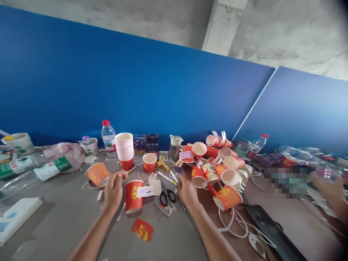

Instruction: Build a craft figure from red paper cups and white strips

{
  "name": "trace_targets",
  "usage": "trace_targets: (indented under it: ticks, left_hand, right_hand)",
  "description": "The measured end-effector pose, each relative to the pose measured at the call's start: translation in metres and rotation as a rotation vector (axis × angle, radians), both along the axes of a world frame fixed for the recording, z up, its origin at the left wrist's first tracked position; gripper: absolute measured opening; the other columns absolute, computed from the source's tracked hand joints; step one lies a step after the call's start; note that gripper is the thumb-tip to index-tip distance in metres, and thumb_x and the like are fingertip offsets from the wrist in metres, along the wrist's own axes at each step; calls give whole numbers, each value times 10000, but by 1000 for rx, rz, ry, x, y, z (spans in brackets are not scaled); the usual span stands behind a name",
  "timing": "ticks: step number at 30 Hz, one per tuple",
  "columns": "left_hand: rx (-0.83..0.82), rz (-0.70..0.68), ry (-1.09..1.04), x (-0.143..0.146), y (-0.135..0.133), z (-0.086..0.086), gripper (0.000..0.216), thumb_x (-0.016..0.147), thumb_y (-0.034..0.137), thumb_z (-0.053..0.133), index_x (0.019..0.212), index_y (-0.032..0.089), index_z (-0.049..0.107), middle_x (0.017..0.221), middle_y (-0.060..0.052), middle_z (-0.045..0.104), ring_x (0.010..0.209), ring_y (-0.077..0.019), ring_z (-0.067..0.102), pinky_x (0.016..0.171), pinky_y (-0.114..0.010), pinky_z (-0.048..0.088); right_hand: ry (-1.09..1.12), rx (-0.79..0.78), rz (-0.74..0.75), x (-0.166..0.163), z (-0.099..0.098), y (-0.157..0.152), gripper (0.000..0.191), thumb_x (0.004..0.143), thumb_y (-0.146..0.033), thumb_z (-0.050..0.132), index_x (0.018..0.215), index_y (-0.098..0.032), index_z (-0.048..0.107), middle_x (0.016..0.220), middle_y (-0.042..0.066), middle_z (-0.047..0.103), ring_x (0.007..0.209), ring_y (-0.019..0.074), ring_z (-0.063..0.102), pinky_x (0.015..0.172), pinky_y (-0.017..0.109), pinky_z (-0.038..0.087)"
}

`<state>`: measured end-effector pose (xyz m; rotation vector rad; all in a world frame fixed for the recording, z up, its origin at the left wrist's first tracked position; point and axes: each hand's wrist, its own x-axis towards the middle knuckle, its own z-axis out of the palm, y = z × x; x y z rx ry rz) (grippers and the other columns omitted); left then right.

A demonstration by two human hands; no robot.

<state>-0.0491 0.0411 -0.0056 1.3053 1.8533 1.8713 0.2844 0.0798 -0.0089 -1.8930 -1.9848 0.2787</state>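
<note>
Flanking the red cup (133, 203), perhaps unfinished, the left hand (114, 191) and right hand (187, 193) are curling narrow fingers, any hold impossible to tell, while heaped cups (230, 176), some eared and seemingly done, are lying right of it and stacked cups (125, 149) are standing behind it.

Your left hand (113, 189), to the left of the red cup (131, 203) with yellow characters between your two hands, is bare from fingers to wrist; your left forearm (94, 228), nearer to you than that cup, is bare too, slim at the wrist and widening toward the elbow; your right hand (188, 192), right of the cup, is likewise bare; your right forearm (212, 232) has the same tapering outline, uncovered as far as it shows.
</note>
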Motion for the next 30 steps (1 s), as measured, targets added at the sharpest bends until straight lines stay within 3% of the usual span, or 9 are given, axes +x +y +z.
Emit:
trace_targets:
  ticks: [9, 16, 22, 27, 30]
  left_hand:
    - [-12, 3, 9, -1, 0, -1, 676, 1072, 959, 563, 854, 342, 731, 834, -67, 870, 969, -375, 882, 939, -492, 750]
    - [-21, -1, 7, -4, 2, -6, 668, 1057, 966, 572, 861, 350, 741, 875, -99, 874, 994, -407, 884, 979, -549, 745]
    - [-10, 8, 43, -5, 2, -7, 672, 1073, 950, 587, 841, 341, 752, 853, -91, 899, 953, -370, 895, 922, -479, 741]
    - [0, 17, 51, -1, 1, -5, 666, 1081, 936, 564, 830, 348, 751, 821, -69, 899, 943, -369, 899, 918, -488, 758]
    - [6, 23, 52, 0, 1, -3, 675, 1074, 939, 563, 814, 346, 752, 826, -75, 901, 938, -369, 901, 909, -489, 755]
  right_hand:
    - [14, 40, -25, 5, -3, -1, 390, 1106, -66, 798, 1440, -224, 923, 1456, 201, 956, 1255, 349, 967, 983, 347, 677]
    - [22, 37, 66, 7, -4, 0, 345, 1081, -31, 785, 1286, -249, 956, 1281, 135, 996, 1166, 315, 970, 942, 317, 664]
    - [81, 156, 161, 8, -7, 3, 225, 1095, -112, 796, 1022, -247, 961, 1133, 127, 983, 1120, 312, 932, 1063, 350, 659]
    - [104, 204, 163, 15, -11, 11, 484, 941, 28, 699, 1143, -270, 1022, 1255, 116, 1009, 1210, 308, 933, 1132, 376, 701]
    - [107, 202, 198, 15, -13, 15, 574, 839, 52, 706, 1163, -281, 1043, 1246, 98, 1014, 1166, 298, 940, 1113, 361, 719]
